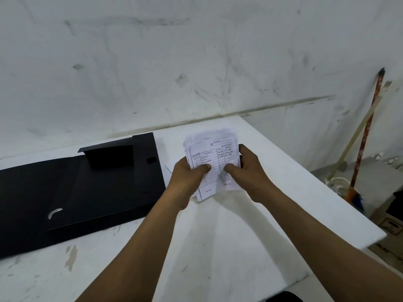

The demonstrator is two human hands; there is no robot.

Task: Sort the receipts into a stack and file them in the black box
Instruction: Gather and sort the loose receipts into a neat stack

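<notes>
A stack of white receipts (214, 149) with printed tables and handwriting is held above the white table (218, 236), its sheets slightly fanned and uneven. My left hand (187, 175) grips the stack's left edge with the thumb on top. My right hand (246, 168) grips the right edge, thumb pressed on the top sheet. The black box (76, 188) lies open and flat on the table to the left of my hands, with a raised flap (111, 156) near its far end. One loose white sheet (168, 173) peeks out between the box and my left hand.
A stained white wall (196, 62) rises just behind the table. Right of the table's edge, a broom with an orange handle (366, 136) leans on the wall, and cardboard boxes (392, 219) stand on the floor.
</notes>
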